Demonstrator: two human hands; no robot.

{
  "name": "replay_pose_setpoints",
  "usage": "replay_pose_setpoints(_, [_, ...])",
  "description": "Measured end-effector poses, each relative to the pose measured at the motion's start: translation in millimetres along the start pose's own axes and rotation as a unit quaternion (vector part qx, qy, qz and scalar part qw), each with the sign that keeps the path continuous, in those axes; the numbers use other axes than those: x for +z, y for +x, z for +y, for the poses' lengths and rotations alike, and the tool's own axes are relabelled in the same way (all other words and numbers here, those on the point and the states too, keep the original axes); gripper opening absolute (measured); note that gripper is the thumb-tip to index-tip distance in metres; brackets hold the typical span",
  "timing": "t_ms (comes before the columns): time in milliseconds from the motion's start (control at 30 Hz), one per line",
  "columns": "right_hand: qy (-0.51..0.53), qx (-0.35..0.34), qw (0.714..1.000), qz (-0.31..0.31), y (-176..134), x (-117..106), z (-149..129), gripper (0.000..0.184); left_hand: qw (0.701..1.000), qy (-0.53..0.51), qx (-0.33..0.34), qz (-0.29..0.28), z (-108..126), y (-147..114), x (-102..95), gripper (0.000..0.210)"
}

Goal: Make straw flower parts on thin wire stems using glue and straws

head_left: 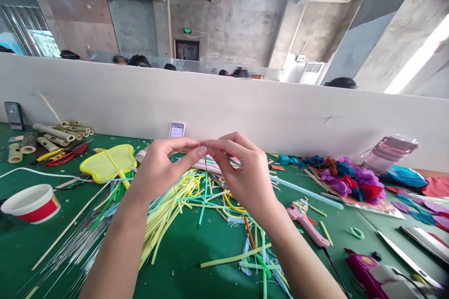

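Head view, the only one we had: both our hands were raised above the green felt-covered counter (pixel 196 252), fingertips meeting at centre frame. Our left hand (pixel 164 168) and right hand (pixel 245 175) each pinched, thumb against forefinger, a thin grey wire (pixel 206 164) that ran down from the pinch point. Both grips were closed tight on it, no gap showing. A fleck of pale blue sat right at the pinch; we could not tell what it was.

Below the hands lay the loose pile of yellow, green and teal plastic strips (pixel 175 205), just under the wire's lower end. A fan of bare silver wires (pixel 70 247) lay near the left forearm. A flat yellow plastic leaf-shaped piece (pixel 107 162) lay left of the left hand. A pink hot-glue gun (pixel 307 224) lay right of the right wrist, well clear. A white and red paper bowl (pixel 31 202) stood at far left, and a heap of purple, blue and red fabric petals (pixel 351 182) sat well apart at right.

Our judgement on doing the step well: we needed to keep the pinch points close together so the thin wire didn't buckle, turn with the fingertips rather than the wrists, and keep the free end hanging clear of the strip pile so it didn't snag.
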State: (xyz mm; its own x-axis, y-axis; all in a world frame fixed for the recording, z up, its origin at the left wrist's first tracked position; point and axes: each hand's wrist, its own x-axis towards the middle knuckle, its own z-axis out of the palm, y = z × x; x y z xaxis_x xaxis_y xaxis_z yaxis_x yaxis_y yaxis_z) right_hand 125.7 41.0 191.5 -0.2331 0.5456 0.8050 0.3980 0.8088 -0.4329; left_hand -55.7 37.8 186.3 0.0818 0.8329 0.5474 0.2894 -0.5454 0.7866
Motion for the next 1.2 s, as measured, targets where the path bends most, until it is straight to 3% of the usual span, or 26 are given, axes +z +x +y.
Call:
replay_pose_setpoints(233, [-0.078, -0.048, 0.995, 0.050, -6, 6, -2, 0.024, 1.000, -0.003, -0.006, 0.026, 4, 0, 0.3, 0.029])
replay_pose_setpoints(533, [-0.105, -0.042, 0.989, 0.098, -11, 12, -3, 0.006, 0.999, 0.039, 0.035, 0.014, 8, -6, -2.5, 0.024])
replay_pose_setpoints(700, [-0.107, -0.046, 0.991, 0.069, -15, 14, 1, 0.010, 0.995, 0.076, 0.018, 0.058, 10, -7, -0.7, 0.022])
replay_pose_setpoints(900, [-0.230, -0.082, 0.970, 0.005, -31, -1, 16, 0.027, 0.987, 0.104, -0.002, 0.124, -1, 2, -5.1, 0.024])
replay_pose_setpoints(1033, [-0.285, -0.008, 0.958, 0.019, -45, -21, 18, 0.027, 0.981, 0.104, 0.001, 0.162, -9, 6, -11.3, 0.023])
replay_pose_setpoints(1133, [-0.360, 0.108, 0.924, -0.074, -54, -28, 26, 0.039, 0.980, 0.092, -0.002, 0.174, -12, 6, -13.4, 0.022])
replay_pose_setpoints(1200, [-0.380, 0.182, 0.893, -0.159, -59, -28, 36, 0.030, 0.980, 0.092, -0.004, 0.174, -13, 6, -13.9, 0.021])
